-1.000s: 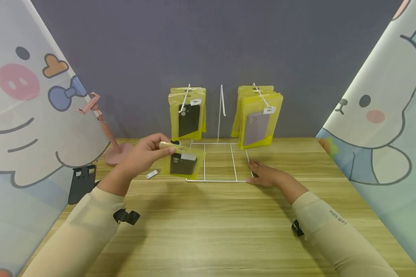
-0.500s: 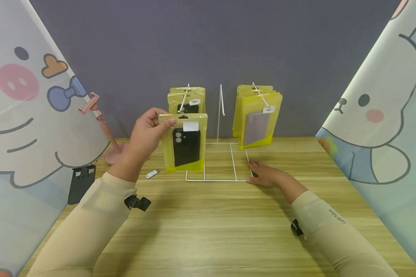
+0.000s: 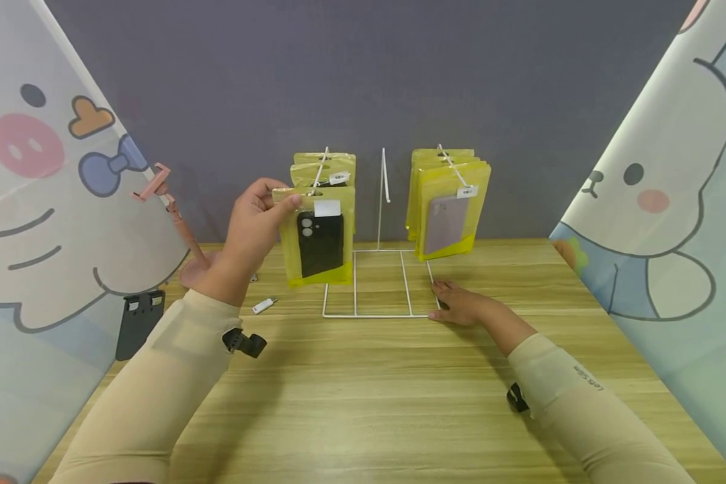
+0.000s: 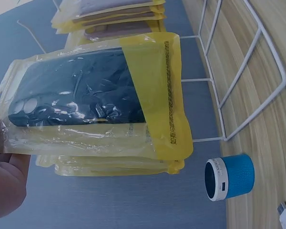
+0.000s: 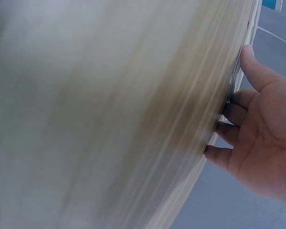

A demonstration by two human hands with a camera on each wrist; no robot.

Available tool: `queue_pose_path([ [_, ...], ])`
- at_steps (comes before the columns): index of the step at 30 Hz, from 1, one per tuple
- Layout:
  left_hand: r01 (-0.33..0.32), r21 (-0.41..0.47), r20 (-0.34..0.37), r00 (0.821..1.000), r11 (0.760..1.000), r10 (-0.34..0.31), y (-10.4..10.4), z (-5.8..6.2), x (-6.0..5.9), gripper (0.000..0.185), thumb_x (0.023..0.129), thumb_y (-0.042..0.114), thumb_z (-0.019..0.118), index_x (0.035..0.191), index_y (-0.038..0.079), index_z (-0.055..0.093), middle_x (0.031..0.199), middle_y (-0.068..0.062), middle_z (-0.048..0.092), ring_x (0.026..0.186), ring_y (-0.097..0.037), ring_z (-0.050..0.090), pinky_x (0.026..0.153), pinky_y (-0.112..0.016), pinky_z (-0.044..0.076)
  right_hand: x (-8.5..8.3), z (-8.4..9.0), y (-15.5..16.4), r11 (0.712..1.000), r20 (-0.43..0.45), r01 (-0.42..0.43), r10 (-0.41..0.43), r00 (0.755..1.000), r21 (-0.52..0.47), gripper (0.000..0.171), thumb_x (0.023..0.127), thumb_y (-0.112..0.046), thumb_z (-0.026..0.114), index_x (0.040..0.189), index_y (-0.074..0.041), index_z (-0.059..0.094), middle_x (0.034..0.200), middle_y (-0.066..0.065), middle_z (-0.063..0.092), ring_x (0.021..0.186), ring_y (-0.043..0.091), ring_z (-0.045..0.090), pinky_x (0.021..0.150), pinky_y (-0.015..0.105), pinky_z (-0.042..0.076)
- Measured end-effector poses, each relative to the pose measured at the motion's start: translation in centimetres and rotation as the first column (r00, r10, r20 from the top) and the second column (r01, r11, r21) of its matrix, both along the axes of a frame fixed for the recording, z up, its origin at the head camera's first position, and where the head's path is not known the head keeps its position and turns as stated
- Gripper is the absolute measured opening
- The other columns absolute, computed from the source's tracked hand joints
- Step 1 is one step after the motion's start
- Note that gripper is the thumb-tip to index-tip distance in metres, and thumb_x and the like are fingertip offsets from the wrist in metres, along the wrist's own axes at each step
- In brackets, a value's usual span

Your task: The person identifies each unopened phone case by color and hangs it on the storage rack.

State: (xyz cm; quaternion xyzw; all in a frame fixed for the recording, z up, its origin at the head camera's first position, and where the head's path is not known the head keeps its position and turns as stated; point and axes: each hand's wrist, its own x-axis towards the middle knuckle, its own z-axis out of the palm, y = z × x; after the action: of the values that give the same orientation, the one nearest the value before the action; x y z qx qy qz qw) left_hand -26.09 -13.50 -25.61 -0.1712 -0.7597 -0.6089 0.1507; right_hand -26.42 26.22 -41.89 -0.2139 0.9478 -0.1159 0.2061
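A wooden tabletop stands before a grey wall, with cartoon curtains at both sides. On it sits a white wire display rack. The left hand pinches the top corner of a yellow packet holding a black phone case, held upright just in front of the left hook's hanging packets. The right hand rests flat, fingers extended, on the rack's base at its right front corner. Packets with a purple case hang on the right hook.

Pink stand, white adapter, blue speaker on table.
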Motion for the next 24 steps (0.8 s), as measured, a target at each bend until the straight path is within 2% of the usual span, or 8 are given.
queue_pose_path([
  [4, -0.007, 0.003, 0.021, 1.0, 1.0, 0.007, 0.3, 0.5, 0.5, 0.015, 0.094, 0.025, 0.068, 0.104, 0.015, 0.062, 0.059, 0.0, 0.044, 0.038, -0.012, 0.024, 0.038, -0.032, 0.025, 0.1, 0.0, 0.0, 1.0, 0.002, 0.002, -0.002, 1.0, -0.001, 0.086, 0.1, -0.05, 0.048, 0.155, 0.005, 0.01, 0.162, 0.026, 0.005, 0.148, 0.047, 0.001, 0.118, 0.061, 0.011],
  [8, -0.038, -0.018, 0.037, 0.999, 0.999, 0.038, 0.6, 0.9, 0.5, 0.017, 0.093, 0.027, 0.069, 0.104, 0.016, 0.062, 0.062, 0.0, 0.047, 0.041, -0.012, 0.027, 0.042, -0.031, 0.029, 0.0, 0.0, 0.0, 1.0, 0.001, 0.001, -0.001, 1.0, 0.009, 0.086, 0.1, -0.051, 0.048, 0.156, 0.004, 0.01, 0.162, 0.026, 0.004, 0.149, 0.047, 0.001, 0.118, 0.061, 0.011],
  [10, -0.047, -0.015, 0.04, 0.998, 0.999, 0.048, 0.5, 0.7, -0.2, 0.02, 0.092, 0.029, 0.07, 0.105, 0.016, 0.062, 0.066, -0.001, 0.052, 0.045, -0.013, 0.03, 0.046, -0.031, 0.031, 0.0, 0.0, 0.0, 1.0, 0.001, 0.003, -0.003, 1.0, 0.012, 0.087, 0.1, -0.051, 0.048, 0.156, 0.004, 0.01, 0.162, 0.026, 0.004, 0.149, 0.047, 0.0, 0.118, 0.061, 0.011],
  [16, -0.057, -0.006, 0.032, 0.998, 0.998, 0.057, 0.5, -0.7, -3.7, 0.028, 0.09, 0.037, 0.071, 0.107, 0.018, 0.06, 0.074, 0.0, 0.058, 0.058, -0.014, 0.038, 0.057, -0.03, 0.036, 0.0, 0.0, 0.0, 1.0, -0.006, 0.003, -0.003, 1.0, 0.008, 0.086, 0.1, -0.05, 0.048, 0.156, 0.004, 0.011, 0.162, 0.026, 0.005, 0.148, 0.047, 0.001, 0.118, 0.062, 0.011],
  [21, -0.062, -0.026, 0.048, 0.997, 0.998, 0.063, 0.7, -1.0, -5.0, 0.028, 0.091, 0.037, 0.069, 0.108, 0.018, 0.058, 0.089, 0.001, 0.068, 0.069, -0.016, 0.051, 0.063, -0.03, 0.042, 0.1, 0.0, -0.2, 1.0, -0.006, 0.003, -0.003, 1.0, 0.011, 0.086, 0.1, -0.05, 0.048, 0.156, 0.004, 0.01, 0.162, 0.026, 0.005, 0.148, 0.047, 0.001, 0.118, 0.062, 0.01],
  [24, -0.073, -0.038, 0.047, 0.996, 0.997, 0.075, 0.8, -1.2, -5.5, 0.028, 0.092, 0.037, 0.068, 0.109, 0.017, 0.057, 0.085, 0.002, 0.066, 0.066, -0.014, 0.052, 0.061, -0.028, 0.042, 0.1, 0.0, -0.2, 1.0, -0.001, 0.01, -0.01, 1.0, 0.016, 0.086, 0.1, -0.051, 0.048, 0.156, 0.003, 0.01, 0.162, 0.026, 0.004, 0.149, 0.046, 0.0, 0.118, 0.061, 0.01],
])
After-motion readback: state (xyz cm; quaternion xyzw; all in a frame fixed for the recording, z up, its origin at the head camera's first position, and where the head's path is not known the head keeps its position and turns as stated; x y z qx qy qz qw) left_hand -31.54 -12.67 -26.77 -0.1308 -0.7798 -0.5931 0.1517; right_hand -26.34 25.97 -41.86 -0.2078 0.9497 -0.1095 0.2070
